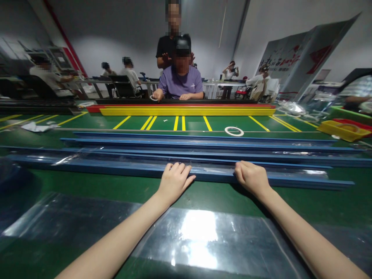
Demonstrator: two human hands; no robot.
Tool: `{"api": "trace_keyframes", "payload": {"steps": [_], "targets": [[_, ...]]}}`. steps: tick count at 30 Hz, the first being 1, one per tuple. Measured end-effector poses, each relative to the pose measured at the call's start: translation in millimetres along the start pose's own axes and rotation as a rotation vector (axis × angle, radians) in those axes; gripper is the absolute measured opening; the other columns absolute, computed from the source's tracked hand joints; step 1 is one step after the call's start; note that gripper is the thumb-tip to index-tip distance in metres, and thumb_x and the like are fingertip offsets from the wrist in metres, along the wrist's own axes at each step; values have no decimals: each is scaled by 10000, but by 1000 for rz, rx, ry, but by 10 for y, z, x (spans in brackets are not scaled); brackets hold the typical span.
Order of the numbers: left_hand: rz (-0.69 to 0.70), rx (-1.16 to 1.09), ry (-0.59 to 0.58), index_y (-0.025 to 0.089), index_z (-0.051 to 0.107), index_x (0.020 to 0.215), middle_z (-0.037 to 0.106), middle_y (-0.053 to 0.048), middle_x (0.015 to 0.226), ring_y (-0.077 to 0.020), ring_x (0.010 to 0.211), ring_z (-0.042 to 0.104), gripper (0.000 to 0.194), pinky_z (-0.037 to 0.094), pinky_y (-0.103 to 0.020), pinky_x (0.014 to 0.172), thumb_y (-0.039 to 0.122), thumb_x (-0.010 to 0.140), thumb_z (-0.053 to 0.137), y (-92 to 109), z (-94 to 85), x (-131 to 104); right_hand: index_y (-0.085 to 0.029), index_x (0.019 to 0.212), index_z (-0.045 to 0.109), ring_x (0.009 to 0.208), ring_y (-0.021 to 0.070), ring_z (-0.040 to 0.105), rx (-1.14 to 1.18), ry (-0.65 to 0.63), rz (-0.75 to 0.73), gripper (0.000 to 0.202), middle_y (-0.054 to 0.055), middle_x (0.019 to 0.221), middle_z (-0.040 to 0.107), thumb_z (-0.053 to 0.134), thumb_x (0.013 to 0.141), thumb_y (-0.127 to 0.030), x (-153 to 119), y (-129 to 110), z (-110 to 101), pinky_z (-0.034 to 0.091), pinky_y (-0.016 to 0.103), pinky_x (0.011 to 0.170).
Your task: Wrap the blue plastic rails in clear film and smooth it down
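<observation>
"Across the foreground and well beyond, we had the broad green tabletop (130, 188). What lay nearest us on it?"

"A wide, glossy sheet of clear plastic (232, 240), flat and throwing back the light."

"And the long, blue, channel-shaped profile (213, 177)?"

"It lay crosswise just past the sheet, nearer us than the other blue lengths (130, 142), and both our hands were at it."

"How did we have them?"

"Our left hand (176, 178) was loosely spread, fingers over the near wall, thumb out to the side. Our right hand (252, 177) was narrow, curled like a fist at that same wall, with a gap between the two. Its fingertips were hidden, so we could not tell whether it pinched the edge."

"Which step were we at?"

"Steadying or positioning the profile, we judged, since it seemed to rest on the tabletop."

"What did the next move call for?"

"Probably even pressure at both places, so that so long a piece would not swing into its neighbours or rumple the shiny clear film (213, 169) inside it. The flat white ring (234, 134) beyond the blue lengths we could leave alone."
</observation>
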State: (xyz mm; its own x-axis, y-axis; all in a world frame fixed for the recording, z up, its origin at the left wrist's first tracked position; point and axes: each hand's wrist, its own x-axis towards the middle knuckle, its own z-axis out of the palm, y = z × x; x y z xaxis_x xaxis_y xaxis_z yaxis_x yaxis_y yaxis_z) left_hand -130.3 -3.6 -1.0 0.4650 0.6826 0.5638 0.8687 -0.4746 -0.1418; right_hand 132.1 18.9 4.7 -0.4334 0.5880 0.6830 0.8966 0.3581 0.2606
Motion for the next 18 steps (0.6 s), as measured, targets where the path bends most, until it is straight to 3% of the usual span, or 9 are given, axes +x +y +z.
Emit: {"api": "trace_keyframes", "payload": {"steps": [18], "targets": [[-2, -23, -28, 177, 556, 899, 595, -38, 757, -172, 735, 494, 290, 278, -304, 644, 397, 869, 369, -11, -5, -2, -163, 524, 514, 478, 78, 443, 16, -76, 28, 416, 9, 512, 530, 292, 860, -269, 3, -10, -16, 222, 222, 468]]}}
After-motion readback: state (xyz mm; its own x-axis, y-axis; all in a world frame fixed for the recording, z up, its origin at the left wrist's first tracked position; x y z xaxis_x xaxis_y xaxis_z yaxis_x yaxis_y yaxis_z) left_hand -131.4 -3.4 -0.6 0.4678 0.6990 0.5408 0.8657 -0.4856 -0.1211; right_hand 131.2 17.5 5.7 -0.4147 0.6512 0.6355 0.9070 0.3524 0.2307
